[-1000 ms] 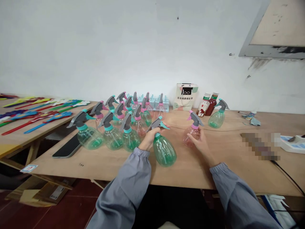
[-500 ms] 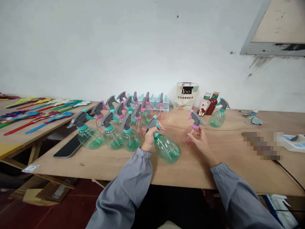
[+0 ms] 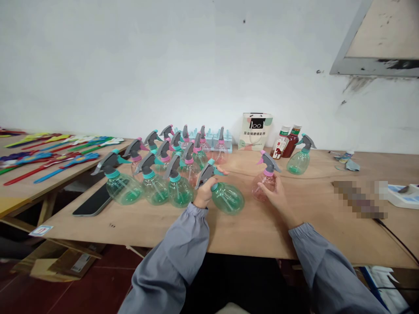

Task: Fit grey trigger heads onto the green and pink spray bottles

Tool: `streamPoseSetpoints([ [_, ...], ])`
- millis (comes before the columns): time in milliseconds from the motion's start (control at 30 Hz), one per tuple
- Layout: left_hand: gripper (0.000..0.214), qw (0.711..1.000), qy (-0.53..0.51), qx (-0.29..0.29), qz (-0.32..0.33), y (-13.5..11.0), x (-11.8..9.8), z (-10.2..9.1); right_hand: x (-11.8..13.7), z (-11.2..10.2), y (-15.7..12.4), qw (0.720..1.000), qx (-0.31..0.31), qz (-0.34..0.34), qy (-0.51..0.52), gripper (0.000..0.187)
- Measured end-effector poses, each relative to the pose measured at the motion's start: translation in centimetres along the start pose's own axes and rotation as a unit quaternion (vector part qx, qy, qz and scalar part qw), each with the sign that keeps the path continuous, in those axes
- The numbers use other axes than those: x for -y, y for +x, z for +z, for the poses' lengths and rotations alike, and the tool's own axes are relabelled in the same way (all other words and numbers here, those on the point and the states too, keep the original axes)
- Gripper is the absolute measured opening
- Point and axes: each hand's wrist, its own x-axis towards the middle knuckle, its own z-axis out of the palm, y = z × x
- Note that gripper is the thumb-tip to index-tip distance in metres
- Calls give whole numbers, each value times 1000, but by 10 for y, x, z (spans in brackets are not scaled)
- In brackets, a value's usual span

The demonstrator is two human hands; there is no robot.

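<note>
My left hand (image 3: 204, 192) is closed around the neck of a green spray bottle (image 3: 227, 198) with a grey trigger head and teal collar, holding it tilted beside a cluster of similar bottles (image 3: 163, 168). My right hand (image 3: 276, 194) wraps the side of a pink spray bottle (image 3: 265, 181) that stands upright on the wooden table (image 3: 262, 226). Both arms wear grey sleeves.
A lone green spray bottle (image 3: 299, 157), two red sauce bottles (image 3: 286, 141) and a white paper bag (image 3: 255, 132) stand near the wall. A dark phone (image 3: 94, 200) lies at the left. Coloured plastic sticks (image 3: 49, 152) cover a second table. A white device (image 3: 402, 196) sits far right.
My left hand has tipped the green bottle and drawn it back and left, closer to the cluster of bottles. My right hand has stayed on the pink bottle.
</note>
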Motion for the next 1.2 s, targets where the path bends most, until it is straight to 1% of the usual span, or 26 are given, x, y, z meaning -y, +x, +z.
streamPoseSetpoints([
  [67, 20, 999, 34, 5, 39, 0, -7, 2, 1, -1, 0, 1000, 1, -1, 2, 73],
  [100, 22, 997, 50, -6, 58, 1, -9, 3, 2, -1, 0, 1000, 3, -1, 1, 73],
  [167, 25, 992, 97, -42, 73, 2, -11, 3, 2, -1, 0, 1000, 4, -2, -6, 72],
  [233, 25, 982, 150, -86, 74, 5, -8, 1, 2, -1, 0, 1000, 3, -2, -11, 73],
  [300, 23, 971, 192, -120, 72, 9, -2, -1, 2, -1, 0, 1000, 1, -2, -10, 74],
  [367, 21, 963, 219, -135, 76, 11, 5, -3, 1, -1, 0, 1000, 2, 0, -6, 74],
  [467, 21, 957, 248, -131, 76, 10, 17, -3, 0, -1, 0, 1000, 5, 2, -2, 73],
  [567, 20, 949, 282, -124, 58, 7, 32, 2, 0, -1, 0, 1000, 12, 8, 1, 73],
  [633, 20, 944, 298, -130, 54, 10, 42, 6, 2, -1, -1, 1000, 16, 15, 0, 74],
  [700, 21, 942, 297, -143, 55, 19, 53, 9, 3, -1, -1, 1000, 17, 15, 2, 73],
  [800, 24, 939, 300, -159, 53, 45, 67, 10, 6, 0, -2, 1000, 23, 17, 9, 72],
  [900, 31, 922, 341, -178, 40, 74, 77, 8, 8, 0, -3, 999, 27, 19, 16, 72],
  [1000, 36, 907, 380, -180, 23, 96, 82, 7, 9, 1, -4, 999, 30, 19, 19, 73],
  [1100, 39, 895, 408, -181, -3, 107, 83, 9, 10, 1, -4, 999, 36, 17, 19, 73],
  [1133, 44, 889, 415, -194, -11, 107, 82, 10, 11, 1, -4, 999, 38, 15, 20, 73],
  [1200, 65, 875, 420, -240, -20, 104, 82, 13, 11, 1, -4, 999, 39, 12, 20, 73],
])
